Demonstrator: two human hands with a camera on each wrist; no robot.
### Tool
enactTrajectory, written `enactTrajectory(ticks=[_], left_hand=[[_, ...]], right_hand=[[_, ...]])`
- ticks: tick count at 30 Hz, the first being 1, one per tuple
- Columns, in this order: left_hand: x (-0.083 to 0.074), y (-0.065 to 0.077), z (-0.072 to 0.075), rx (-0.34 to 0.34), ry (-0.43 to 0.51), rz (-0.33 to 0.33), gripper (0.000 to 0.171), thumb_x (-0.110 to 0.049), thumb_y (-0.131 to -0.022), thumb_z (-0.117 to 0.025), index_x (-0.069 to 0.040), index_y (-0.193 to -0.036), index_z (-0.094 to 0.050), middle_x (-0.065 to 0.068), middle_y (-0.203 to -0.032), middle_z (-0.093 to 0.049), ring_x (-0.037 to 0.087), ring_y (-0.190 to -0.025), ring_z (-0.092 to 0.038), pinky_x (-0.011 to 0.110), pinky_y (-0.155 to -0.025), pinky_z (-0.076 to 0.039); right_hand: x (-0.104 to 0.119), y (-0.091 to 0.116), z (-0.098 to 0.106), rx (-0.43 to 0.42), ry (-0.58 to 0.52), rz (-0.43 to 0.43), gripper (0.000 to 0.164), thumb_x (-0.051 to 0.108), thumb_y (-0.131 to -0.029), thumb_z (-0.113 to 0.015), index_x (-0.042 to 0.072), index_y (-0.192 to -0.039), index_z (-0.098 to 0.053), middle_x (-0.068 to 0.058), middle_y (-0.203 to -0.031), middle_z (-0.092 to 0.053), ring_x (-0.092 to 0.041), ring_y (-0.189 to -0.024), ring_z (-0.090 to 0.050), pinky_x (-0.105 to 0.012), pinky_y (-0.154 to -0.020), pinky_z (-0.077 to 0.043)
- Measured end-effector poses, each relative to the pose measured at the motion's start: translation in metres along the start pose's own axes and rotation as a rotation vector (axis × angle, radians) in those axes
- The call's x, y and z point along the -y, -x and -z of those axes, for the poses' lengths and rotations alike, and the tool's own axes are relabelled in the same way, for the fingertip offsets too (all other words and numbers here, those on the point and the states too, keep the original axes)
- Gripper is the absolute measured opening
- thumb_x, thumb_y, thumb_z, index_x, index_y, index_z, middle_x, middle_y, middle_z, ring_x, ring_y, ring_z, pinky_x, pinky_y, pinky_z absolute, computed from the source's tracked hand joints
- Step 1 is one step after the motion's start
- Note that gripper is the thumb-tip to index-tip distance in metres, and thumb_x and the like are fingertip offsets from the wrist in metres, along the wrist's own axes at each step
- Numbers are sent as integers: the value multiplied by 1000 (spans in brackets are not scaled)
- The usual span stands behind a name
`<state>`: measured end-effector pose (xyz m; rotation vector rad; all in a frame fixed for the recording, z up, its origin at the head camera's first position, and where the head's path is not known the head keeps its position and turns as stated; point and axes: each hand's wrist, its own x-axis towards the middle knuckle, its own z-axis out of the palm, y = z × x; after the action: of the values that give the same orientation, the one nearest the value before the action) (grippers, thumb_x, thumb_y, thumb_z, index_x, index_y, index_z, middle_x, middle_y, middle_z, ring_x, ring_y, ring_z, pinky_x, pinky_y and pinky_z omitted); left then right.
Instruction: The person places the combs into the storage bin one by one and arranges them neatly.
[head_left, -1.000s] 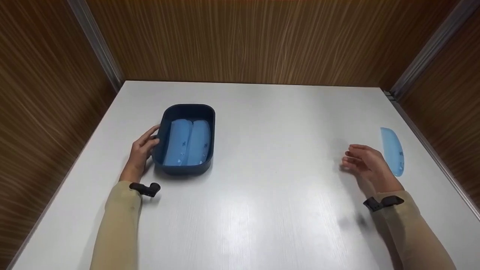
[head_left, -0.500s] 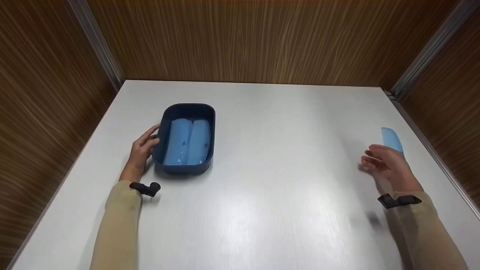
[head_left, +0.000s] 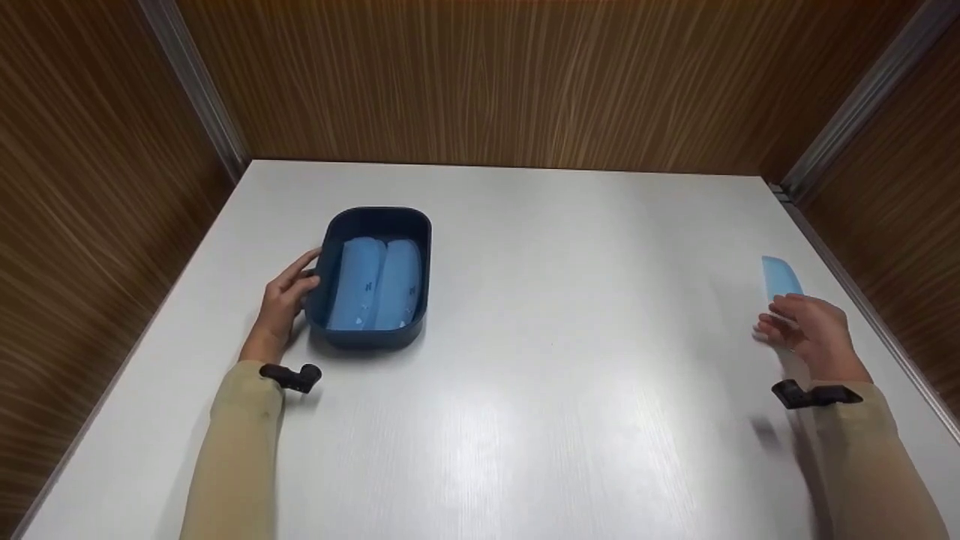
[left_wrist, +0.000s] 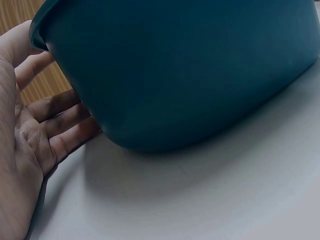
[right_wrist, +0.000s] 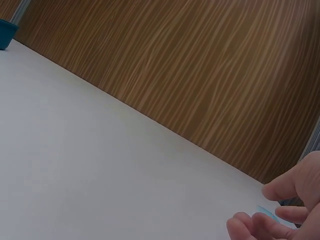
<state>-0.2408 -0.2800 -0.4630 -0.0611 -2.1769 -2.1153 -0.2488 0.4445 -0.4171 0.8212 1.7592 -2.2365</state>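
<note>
In the head view, my left hand (head_left: 281,304) is at the left side of a dark blue rectangular bin (head_left: 367,341). In the left wrist view, its fairly straight fingers (left_wrist: 67,120) touch the bin's outer wall, and the thumb is at the rim. Inside the bin lie light blue, long, curved pieces (head_left: 356,285) with small dark print, side by side. My right hand (head_left: 814,334) is over the near end of another light blue half-moon piece (head_left: 781,276) on the table, hiding its lower part. Thumb and fingers are apart, with this piece showing beyond them in the right wrist view.
The white table (head_left: 555,375) is bounded by a wood-grain panel (head_left: 487,82) at the back and by panels at left and right. Each wrist wears a black camera strap (head_left: 817,395). Metal corner posts stand at the back.
My right hand has moved to the right, from beside the light blue half-moon piece to over its near end. The left hand and the bin have stayed in place.
</note>
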Motion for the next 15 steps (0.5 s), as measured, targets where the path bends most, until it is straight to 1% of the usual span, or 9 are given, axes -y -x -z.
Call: enactTrajectory(ticks=[1,4,5,8,11,12,13,15], left_hand=[[0,0,0,-1,-4,2,49,-13,-95,-50,-9,-142,-39,29,-130,-45,26,-106,-52,27,-80,-44],[0,1,0,-4,-7,8,49,-14,-95,-50,-10,-142,-40,28,-131,-45,26,-108,-51,28,-82,-43],[0,1,0,-4,-6,11,49,-13,-95,-50,-10,-142,-39,28,-131,-45,26,-108,-51,29,-82,-42],[-1,1,0,-1,-2,14,49,-13,-95,-49,-10,-142,-39,27,-132,-44,27,-110,-49,29,-83,-41],[-1,1,0,1,-7,12,48,-13,-95,-49,-10,-143,-38,27,-133,-44,28,-110,-49,28,-82,-42],[-1,1,0,1,-7,11,48,-12,-96,-49,-10,-143,-38,27,-133,-44,28,-110,-50,28,-81,-42],[-1,1,0,2,-7,9,48,-12,-96,-48,-10,-143,-38,27,-133,-43,29,-109,-50,27,-81,-43],[-1,1,1,0,-3,7,48,-12,-96,-48,-10,-142,-39,27,-132,-44,29,-109,-50,27,-80,-44]], right_hand=[[1,-1,1,-27,3,6,70,15,-80,-74,16,-134,-29,-7,-98,-54,-22,-80,-65,-33,-78,-51],[3,-6,2,-121,20,16,78,12,-79,-74,16,-139,-25,-11,-110,-41,-22,-77,-64,-33,-77,-51],[4,-7,2,-155,33,16,76,12,-79,-74,17,-139,-26,-12,-117,-37,-21,-76,-64,-32,-77,-51],[5,-12,4,-263,99,31,67,14,-82,-70,17,-136,-30,-12,-127,-31,-18,-70,-63,-30,-73,-52],[6,-16,7,-348,183,56,68,18,-84,-68,18,-140,-29,-9,-123,-34,-12,-66,-60,-26,-66,-51],[6,-17,7,-372,210,70,68,19,-85,-67,18,-140,-29,-7,-117,-38,-11,-66,-60,-26,-66,-51],[6,-18,8,-393,237,84,68,19,-85,-66,19,-141,-29,-6,-113,-40,-10,-68,-59,-26,-68,-51],[5,-21,8,-430,285,109,66,21,-86,-65,20,-142,-29,1,-102,-41,-9,-77,-56,-29,-77,-50]])
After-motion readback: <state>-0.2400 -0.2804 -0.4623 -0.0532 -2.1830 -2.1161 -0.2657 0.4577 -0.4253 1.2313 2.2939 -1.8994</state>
